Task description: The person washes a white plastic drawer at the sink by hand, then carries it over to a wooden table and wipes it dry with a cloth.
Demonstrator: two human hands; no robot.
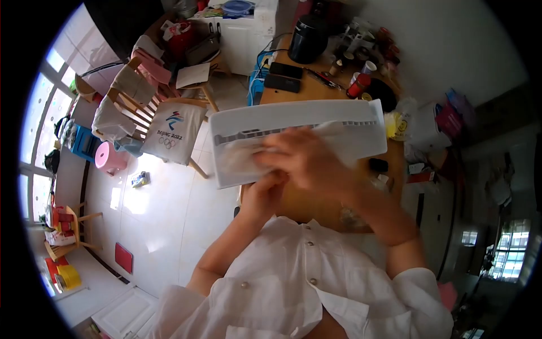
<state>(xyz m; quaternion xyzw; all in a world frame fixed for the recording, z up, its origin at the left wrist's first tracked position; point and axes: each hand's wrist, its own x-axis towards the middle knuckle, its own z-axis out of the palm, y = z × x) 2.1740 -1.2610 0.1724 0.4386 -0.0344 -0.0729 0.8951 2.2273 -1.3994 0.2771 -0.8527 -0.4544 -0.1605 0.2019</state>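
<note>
A white plastic storage bin [293, 113] is tilted up over the near part of the wooden table, with a row of slots along its inside. My left hand [268, 192] is closed at the bin's near edge, the fingertips partly covered by my other hand. My right hand [307, 158] reaches across the bin's inside, smeared by motion, so its grip is unclear. Pale, crumpled material like a cloth or wipe [333, 131] shows beside the right hand, inside the bin; its outline is blurred.
Two dark phones [284, 78] lie on the wooden table [271, 97], near a black appliance [307, 39], a red-lidded jar [359, 86] and several cups and jars. To the left are a chair with a printed cushion [175, 127] and a pink stool [110, 157].
</note>
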